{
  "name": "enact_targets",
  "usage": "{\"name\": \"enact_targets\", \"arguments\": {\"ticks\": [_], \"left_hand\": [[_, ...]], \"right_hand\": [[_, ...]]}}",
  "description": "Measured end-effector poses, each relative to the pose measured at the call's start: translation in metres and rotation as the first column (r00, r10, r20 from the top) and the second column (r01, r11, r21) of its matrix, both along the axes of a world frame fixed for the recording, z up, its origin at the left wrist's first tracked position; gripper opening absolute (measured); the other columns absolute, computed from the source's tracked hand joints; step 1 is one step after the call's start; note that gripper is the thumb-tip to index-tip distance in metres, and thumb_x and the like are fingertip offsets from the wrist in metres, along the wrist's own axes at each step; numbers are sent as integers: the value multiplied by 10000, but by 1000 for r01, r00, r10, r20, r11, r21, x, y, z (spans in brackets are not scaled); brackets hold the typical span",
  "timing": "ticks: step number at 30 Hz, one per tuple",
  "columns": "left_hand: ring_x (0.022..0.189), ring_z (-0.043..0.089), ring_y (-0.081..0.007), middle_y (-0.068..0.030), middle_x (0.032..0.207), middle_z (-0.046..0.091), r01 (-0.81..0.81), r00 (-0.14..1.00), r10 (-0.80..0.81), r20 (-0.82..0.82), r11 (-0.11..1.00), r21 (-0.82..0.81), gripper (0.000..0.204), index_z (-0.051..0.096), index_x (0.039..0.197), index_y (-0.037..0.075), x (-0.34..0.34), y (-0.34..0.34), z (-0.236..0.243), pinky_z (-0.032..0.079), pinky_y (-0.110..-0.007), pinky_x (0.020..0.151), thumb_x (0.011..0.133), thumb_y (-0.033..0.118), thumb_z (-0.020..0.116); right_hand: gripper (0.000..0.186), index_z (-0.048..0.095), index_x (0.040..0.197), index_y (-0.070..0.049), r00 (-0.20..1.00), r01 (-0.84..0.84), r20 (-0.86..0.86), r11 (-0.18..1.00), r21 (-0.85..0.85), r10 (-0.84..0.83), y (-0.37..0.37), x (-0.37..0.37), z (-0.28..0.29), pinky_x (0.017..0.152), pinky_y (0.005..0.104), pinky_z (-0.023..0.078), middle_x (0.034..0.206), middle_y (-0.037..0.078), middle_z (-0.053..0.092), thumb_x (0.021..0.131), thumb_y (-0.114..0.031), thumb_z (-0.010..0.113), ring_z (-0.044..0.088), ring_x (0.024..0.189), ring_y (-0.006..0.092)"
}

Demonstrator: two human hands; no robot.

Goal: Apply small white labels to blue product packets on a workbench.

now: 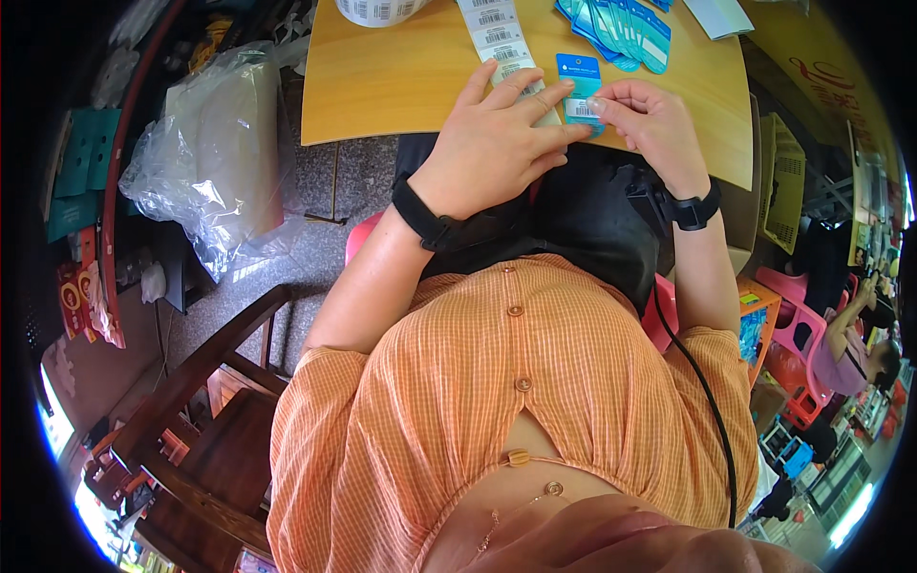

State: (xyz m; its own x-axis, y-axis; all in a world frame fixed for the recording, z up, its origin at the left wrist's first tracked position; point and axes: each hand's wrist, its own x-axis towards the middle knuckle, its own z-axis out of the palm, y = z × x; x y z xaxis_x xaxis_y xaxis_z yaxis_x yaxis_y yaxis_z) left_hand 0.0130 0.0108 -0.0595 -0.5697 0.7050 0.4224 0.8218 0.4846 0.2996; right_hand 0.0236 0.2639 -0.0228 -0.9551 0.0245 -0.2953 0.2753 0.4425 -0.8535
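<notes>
A blue-green hang-tag card (578,67) lies on the wooden table close to its near edge. My left hand (501,138) is open, its fingers spread over a strip of white barcode stickers (494,36) and reaching the card's left side. My right hand (654,124) pinches the right end of a white barcode sticker (579,108) on the card's lower half. Whether the sticker is fully pressed down I cannot tell. The strip runs toward the far edge, next to a sticker roll (380,10). Fanned blue-green cards (626,36) lie beyond my right hand.
The table (382,86) spans the top of the view, with a white paper item (716,14) at its far right. Clear plastic wrap (224,143) stands left of the table. A wooden chair (210,430) is at lower left; another person (850,349) sits far right.
</notes>
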Motion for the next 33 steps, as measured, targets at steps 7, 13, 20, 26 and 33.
{"name": "enact_targets", "arguments": {"ticks": [7,13,20,26,33], "left_hand": [[1421,535,-328,-32,1552,600,2,1000,-2,0,1000,-2,461,692,1417,337,1,0,0,393,-622,1190,960,331,752],[1432,542,-325,-18,1526,632,-51,997,49,58,998,27,526,649,1470,242,0,4,-1,384,-608,1209,961,328,749],[1444,536,-336,-14,1541,630,-55,998,55,38,998,5,547,636,1489,238,1,4,-1,373,-615,1222,962,329,748],[1402,581,-287,-34,1454,695,-65,995,54,79,988,142,481,682,1416,166,-3,4,-4,344,-550,1248,992,393,713],[1382,601,-284,-60,1419,717,-86,983,49,177,974,210,480,683,1407,124,-7,4,-9,369,-539,1232,1020,406,694]], "right_hand": [[232,797,1082,-3,995,1,-96,996,90,7,-2,1,-6,659,252,515,874,-6,774,979,-211,801,634,723,58],[256,784,1121,-63,929,-30,-332,928,371,163,-14,4,-6,676,334,565,843,61,783,958,-258,816,741,756,177],[551,721,1329,-153,912,109,-358,721,684,202,-6,16,7,827,464,614,932,78,799,860,-391,885,778,921,297],[458,759,1300,-123,568,16,-585,703,711,578,5,40,-20,1117,488,535,1190,101,798,874,-255,863,734,1195,295],[242,780,1255,-65,627,573,-779,693,438,-26,107,73,-1,891,375,605,1150,153,805,1066,-201,712,786,1022,284]]}}
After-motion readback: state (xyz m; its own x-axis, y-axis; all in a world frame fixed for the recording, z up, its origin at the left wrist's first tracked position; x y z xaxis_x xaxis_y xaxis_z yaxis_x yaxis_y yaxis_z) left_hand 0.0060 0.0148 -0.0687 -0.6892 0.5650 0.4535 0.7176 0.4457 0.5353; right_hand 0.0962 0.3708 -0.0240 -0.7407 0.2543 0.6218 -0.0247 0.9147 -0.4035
